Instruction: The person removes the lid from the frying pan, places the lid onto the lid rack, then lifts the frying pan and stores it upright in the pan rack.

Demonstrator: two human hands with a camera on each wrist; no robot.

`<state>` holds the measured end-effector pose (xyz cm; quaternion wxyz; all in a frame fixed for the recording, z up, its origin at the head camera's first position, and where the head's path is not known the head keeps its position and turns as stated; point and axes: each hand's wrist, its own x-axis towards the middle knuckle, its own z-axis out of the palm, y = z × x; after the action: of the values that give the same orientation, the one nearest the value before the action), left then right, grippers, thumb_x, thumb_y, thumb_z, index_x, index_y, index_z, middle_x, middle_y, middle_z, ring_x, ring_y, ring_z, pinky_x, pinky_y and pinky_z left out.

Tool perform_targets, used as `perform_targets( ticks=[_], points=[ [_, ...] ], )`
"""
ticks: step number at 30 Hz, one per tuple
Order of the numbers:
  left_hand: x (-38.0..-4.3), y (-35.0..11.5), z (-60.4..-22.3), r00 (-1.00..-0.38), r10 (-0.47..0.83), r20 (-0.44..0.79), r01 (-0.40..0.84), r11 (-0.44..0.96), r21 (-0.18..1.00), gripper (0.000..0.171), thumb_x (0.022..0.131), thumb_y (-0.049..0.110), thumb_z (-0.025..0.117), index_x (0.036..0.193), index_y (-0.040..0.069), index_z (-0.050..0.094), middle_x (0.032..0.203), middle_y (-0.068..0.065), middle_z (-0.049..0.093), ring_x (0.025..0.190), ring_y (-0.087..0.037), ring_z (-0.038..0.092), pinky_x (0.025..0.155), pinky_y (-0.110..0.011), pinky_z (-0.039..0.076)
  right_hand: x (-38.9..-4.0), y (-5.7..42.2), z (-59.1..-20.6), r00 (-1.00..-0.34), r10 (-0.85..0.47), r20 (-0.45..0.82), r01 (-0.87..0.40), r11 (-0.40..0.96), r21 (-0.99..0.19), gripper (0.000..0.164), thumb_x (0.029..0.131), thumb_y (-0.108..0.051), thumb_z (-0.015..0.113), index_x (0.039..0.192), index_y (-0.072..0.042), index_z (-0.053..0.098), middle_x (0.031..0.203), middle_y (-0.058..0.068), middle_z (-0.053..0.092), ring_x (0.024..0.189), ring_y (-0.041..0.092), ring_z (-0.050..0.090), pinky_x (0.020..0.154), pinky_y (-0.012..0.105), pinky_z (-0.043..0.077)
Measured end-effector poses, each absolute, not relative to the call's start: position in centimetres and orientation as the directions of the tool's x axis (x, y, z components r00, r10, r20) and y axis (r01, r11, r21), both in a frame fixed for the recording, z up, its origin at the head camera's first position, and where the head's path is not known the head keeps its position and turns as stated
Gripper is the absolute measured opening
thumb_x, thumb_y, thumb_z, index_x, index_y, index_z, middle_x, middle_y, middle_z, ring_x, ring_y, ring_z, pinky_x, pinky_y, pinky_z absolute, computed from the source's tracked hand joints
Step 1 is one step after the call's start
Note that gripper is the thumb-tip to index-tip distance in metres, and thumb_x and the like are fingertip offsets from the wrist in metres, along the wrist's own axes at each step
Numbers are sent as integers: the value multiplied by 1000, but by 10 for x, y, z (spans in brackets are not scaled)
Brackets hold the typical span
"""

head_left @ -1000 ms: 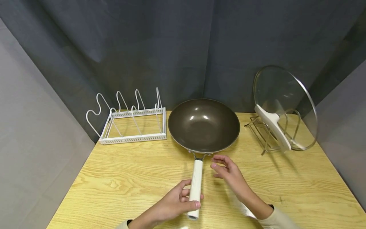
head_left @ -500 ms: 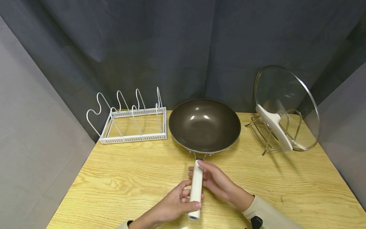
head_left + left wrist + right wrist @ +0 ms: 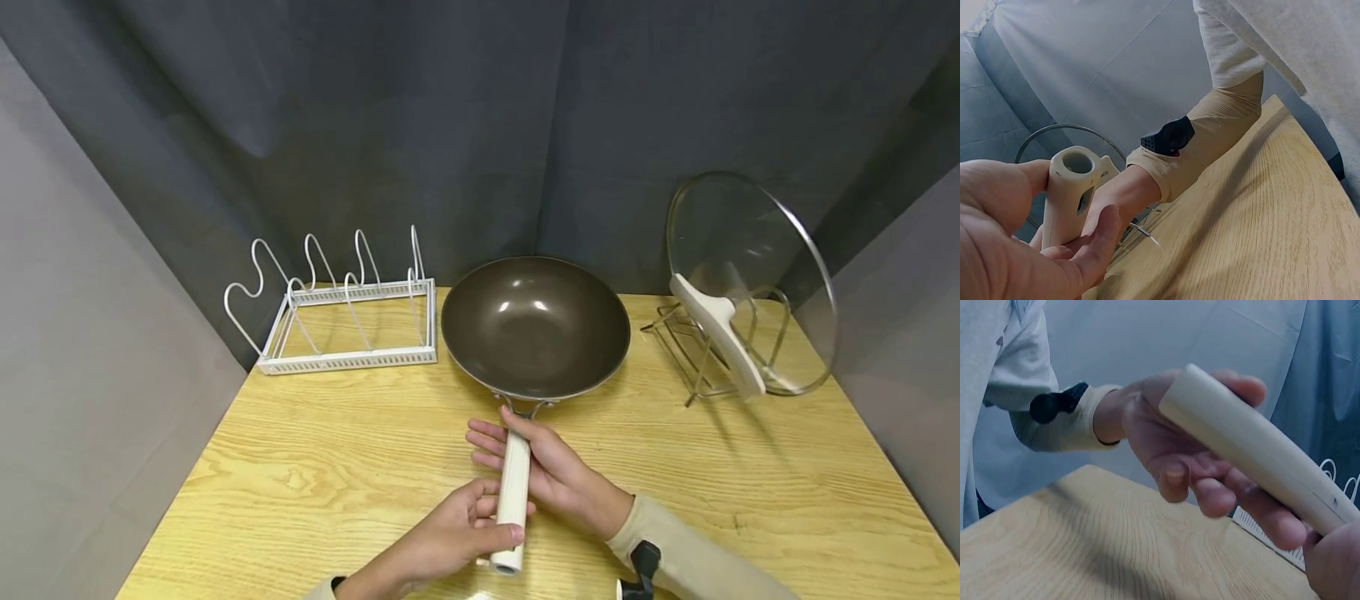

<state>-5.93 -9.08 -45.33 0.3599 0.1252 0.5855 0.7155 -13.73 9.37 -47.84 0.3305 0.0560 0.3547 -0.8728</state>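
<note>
A dark-brown wok point(image 3: 536, 329) stands at the table's back middle, its long white handle point(image 3: 515, 479) pointing toward me. My left hand point(image 3: 457, 529) holds the handle near its end, thumb on top and fingers underneath. In the left wrist view, the hollow end of the handle point(image 3: 1069, 200) shows beside that thumb. My right hand point(image 3: 551, 471) lies against the handle nearer the wok. Its thumb crosses the top, while its fingers reach out fairly straight beneath and past the left side. Only part of the right hand point(image 3: 1338, 562) shows in the right wrist view.
Left of the wok stands a white wire rack point(image 3: 348, 360) with upright loops. On the right, a glass lid point(image 3: 750, 242) with a white handle leans in a metal stand point(image 3: 697, 379). A dark curtain point(image 3: 480, 125) hangs behind the wooden table point(image 3: 300, 467).
My right hand has come in from the right of the handle, slid its fingers underneath and laid its thumb on top. My left hand keeps its hold; the wok has barely moved.
</note>
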Motion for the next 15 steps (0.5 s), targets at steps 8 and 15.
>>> perform_targets(
  ticks=[8,15],
  points=[
    [-60,-90,-453,-710,650,-271,-390,-42,920,56,99,11,67,142,-9,38,135,-19,63,102,-19,66,84,-30,58,-139,85,-472,-782,-468,-413,624,-573,-532,39,105,-48,52,121,-14,41,95,-4,60,71,2,58,62,11,50],
    [-60,-89,-453,-711,647,-275,-400,-51,915,55,97,9,67,141,-8,38,135,-20,63,100,-19,66,79,-29,58,-139,77,-469,-785,-428,-448,615,-631,-473,36,105,-47,53,93,-16,39,62,-11,42,48,0,39,45,12,37]
  ],
)
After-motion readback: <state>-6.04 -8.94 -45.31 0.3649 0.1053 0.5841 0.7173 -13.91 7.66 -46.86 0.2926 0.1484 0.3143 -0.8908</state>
